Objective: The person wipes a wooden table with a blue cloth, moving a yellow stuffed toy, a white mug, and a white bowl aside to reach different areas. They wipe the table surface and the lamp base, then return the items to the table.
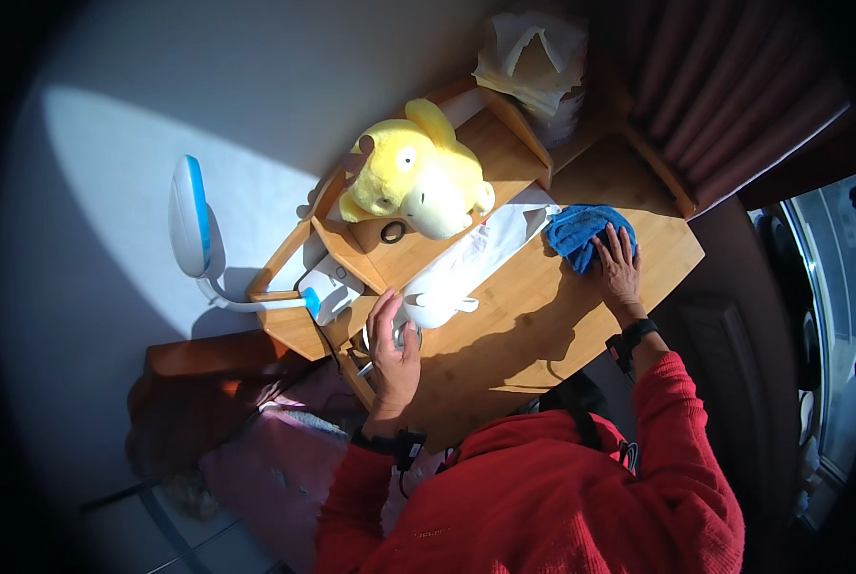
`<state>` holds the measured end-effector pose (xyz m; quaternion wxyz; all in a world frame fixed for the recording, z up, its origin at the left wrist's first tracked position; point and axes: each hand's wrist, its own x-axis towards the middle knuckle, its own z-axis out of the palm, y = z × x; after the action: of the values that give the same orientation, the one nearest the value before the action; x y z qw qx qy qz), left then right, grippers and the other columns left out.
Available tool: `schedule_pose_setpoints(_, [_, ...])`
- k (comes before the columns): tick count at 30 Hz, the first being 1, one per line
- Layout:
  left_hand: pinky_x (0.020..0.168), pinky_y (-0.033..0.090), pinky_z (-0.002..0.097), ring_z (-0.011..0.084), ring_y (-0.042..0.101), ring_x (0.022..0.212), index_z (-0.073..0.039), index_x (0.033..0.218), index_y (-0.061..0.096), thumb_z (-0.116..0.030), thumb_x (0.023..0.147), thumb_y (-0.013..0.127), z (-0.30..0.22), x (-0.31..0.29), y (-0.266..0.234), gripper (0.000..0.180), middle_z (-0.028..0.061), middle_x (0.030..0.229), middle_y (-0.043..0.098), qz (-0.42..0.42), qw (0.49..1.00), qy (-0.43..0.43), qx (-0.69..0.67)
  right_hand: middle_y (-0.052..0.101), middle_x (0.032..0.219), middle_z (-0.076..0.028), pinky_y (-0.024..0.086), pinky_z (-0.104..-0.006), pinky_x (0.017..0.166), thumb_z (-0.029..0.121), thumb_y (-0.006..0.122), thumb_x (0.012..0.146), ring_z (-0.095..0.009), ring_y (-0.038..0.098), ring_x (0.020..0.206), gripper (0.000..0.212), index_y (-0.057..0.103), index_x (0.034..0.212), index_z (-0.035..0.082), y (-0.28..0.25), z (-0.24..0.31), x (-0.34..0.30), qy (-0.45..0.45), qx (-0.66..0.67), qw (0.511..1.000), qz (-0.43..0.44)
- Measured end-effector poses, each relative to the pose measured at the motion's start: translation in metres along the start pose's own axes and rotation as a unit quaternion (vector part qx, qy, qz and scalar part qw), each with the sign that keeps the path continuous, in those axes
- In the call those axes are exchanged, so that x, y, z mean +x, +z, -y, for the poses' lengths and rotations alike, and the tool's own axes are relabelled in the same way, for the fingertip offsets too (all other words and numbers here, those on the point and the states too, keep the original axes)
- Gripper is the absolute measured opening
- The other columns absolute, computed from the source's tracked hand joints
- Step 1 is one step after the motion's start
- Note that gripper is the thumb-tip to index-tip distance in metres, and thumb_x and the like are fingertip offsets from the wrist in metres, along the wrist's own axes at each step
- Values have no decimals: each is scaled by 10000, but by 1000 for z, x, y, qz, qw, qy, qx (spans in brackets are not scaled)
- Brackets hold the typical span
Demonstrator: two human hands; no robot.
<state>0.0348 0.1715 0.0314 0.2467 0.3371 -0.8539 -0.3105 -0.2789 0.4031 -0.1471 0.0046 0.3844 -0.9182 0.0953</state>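
While the lamp (194,220) stands well to the left of the left fingers, its white base (334,290) sits just beyond them, on the desk (653,253). The left hand (395,362) has its fingers bent with the thumb apart; whether they grip anything cannot be told. Just right of their tips rests a white rounded object (435,306), and beyond them a yellow plush toy (428,182) sits on the shelf. A white sheet (490,251) stretches between the two hands' fingers. The blue cloth (576,232) lies bunched beneath the right fingers, on the desk; the right hand (619,277) presses with fingers extended rather than clenched. The work seems under way, not finished: the cloth is in use, while the sheet and rounded object remain between the hands. How much surface is done cannot be told.
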Motion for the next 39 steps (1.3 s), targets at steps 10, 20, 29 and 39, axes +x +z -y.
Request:
schedule_pose_setpoints(10, [883, 532, 363, 240, 618, 1007, -10, 1398, 277, -131, 946, 620, 22, -53, 63, 580, 166, 1250, 518, 18, 784, -466, -409, 236, 1589, -62, 171, -682, 1091, 486, 578, 872, -297, 151, 1478, 560, 516, 1356, 211, 16, -16, 126, 98, -2, 990, 105])
schedule_pose_setpoints(20, [845, 532, 409, 230, 574, 1037, -73, 1389, 288, -175, 897, 703, 22, -38, 76, 651, 104, 1234, 522, -19, 749, -514, -418, 422, 1449, -68, 369, -582, 981, 386, 693, 800, -311, 360, 1349, 511, 559, 1271, 239, 21, -18, 102, 63, -5, 998, 2])
schedule_pose_setpoints(29, [742, 518, 310, 200, 657, 814, -92, 1184, 557, -236, 898, 708, 41, -30, 131, 354, 54, 1151, 647, -21, 595, -516, -616, 510, 1227, -46, 396, -498, 904, 240, 692, 740, -311, 453, 1181, 309, 640, 1039, 184, 4, 21, 11, 39, 37, 998, -15])
schedule_pose_setpoints(39, [601, 513, 259, 169, 678, 675, -45, 1143, 513, -176, 901, 672, 56, -83, 98, 318, 97, 1027, 701, 128, 670, -507, -527, 526, 1167, -64, 385, -480, 917, 229, 739, 651, -313, 470, 1134, 314, 662, 952, 188, -19, 59, -101, -81, 91, 992, 45])
